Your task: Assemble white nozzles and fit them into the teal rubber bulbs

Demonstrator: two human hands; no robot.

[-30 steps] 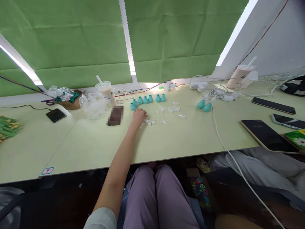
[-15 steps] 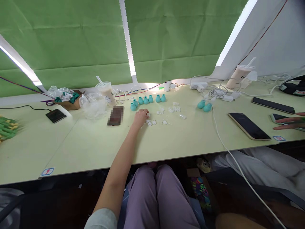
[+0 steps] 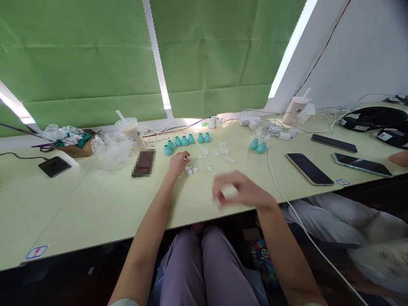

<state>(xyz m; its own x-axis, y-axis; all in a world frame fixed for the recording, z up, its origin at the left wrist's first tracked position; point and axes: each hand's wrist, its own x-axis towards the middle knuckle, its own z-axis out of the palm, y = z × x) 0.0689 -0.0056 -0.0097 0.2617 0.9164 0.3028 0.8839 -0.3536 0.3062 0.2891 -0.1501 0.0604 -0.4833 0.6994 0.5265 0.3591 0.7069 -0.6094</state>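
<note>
My left hand (image 3: pixel 179 164) rests on the table with its fingers curled. A whitish bit shows at its thumb and index finger, too small to make out. Right beside it lie small round white plastic pieces (image 3: pixel 190 171). My right hand (image 3: pixel 239 189) is raised over the front of the table, fingers bent round and blurred by motion; whether it holds anything I cannot tell. Behind the hands stand several turquoise vase-shaped pieces (image 3: pixel 185 141) in a row, and two more turquoise pieces (image 3: pixel 261 148) sit to the right. Clear and white small parts (image 3: pixel 221 151) are scattered between.
At the left are a phone (image 3: pixel 55 166), an open cardboard box (image 3: pixel 81 148), a plastic bag (image 3: pixel 111 151) and a drink cup (image 3: pixel 130 132). On the right lie phones (image 3: pixel 309 168), a cable crossing the table edge (image 3: pixel 282 191), another cup (image 3: pixel 295 110) and another person's hand (image 3: pixel 399 158).
My right hand has come into view over the table. My left hand stays by the white pieces. The view has swung right, and the other person's hand has drawn back from the phone.
</note>
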